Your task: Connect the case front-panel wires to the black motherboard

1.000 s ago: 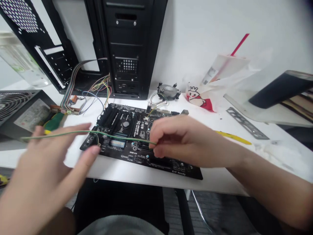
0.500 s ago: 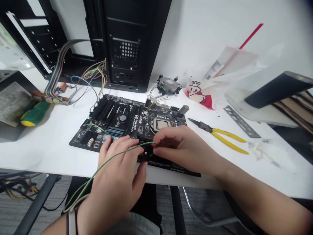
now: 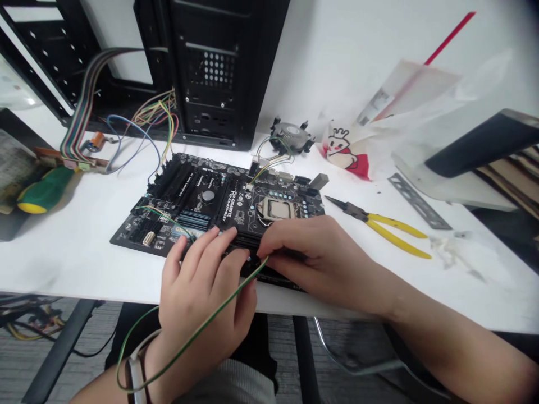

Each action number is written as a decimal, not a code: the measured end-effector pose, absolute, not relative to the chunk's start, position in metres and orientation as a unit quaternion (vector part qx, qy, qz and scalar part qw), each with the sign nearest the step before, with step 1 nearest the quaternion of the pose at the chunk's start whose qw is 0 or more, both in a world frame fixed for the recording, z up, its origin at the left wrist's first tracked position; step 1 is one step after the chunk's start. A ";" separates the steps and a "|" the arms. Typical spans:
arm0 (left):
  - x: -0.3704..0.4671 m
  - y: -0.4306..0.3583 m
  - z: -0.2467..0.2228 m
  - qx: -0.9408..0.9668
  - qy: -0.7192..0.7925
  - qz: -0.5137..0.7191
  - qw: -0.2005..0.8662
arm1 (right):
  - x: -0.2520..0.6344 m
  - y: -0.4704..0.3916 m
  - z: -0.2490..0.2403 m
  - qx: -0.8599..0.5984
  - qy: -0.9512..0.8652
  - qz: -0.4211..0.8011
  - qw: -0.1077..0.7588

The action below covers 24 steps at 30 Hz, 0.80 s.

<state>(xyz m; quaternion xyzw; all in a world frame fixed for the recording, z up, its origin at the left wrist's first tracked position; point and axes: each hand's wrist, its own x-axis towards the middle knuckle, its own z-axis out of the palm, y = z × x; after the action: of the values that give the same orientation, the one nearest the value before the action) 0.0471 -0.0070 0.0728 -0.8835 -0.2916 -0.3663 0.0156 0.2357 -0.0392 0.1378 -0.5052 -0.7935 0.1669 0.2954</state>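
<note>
at far left, green screwdriver [image 3: 53, 186]; then left hand [image 3: 206, 297], palm down over the circuit board [image 3: 227, 209], grip impossible to tell; green wire [image 3: 210, 321] looped past its wrist, across its back to the right hand [image 3: 324, 258], grip pinched closed on it over the board; beyond, on the table [image 3: 463, 297], yellow-handled pliers [image 3: 361, 214].

Two hands [image 3: 204, 303] [image 3: 326, 261] lower centre, one motherboard [image 3: 229, 209], one computer case [image 3: 219, 33] upper left, one fan [image 3: 291, 136], one screwdriver [image 3: 46, 188] left, one pair of pliers [image 3: 370, 216] right
</note>
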 end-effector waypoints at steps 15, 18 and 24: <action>0.052 -0.010 0.072 -0.866 -0.305 -0.397 0.020 | 0.237 -0.043 0.137 -0.443 -0.835 0.155 0.287; 0.051 -0.010 0.073 -0.871 -0.300 -0.389 0.020 | 0.235 -0.043 0.139 -0.449 -0.834 0.147 0.286; 0.051 -0.009 0.073 -0.871 -0.301 -0.388 0.026 | 0.227 -0.040 0.133 -0.445 -0.840 0.129 0.283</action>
<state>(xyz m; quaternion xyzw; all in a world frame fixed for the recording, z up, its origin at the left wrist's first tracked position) 0.0513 -0.0090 0.0729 -0.8707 -0.3006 -0.3885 0.0261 0.2266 -0.0400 0.1332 -0.4454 -0.8396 0.1290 0.2830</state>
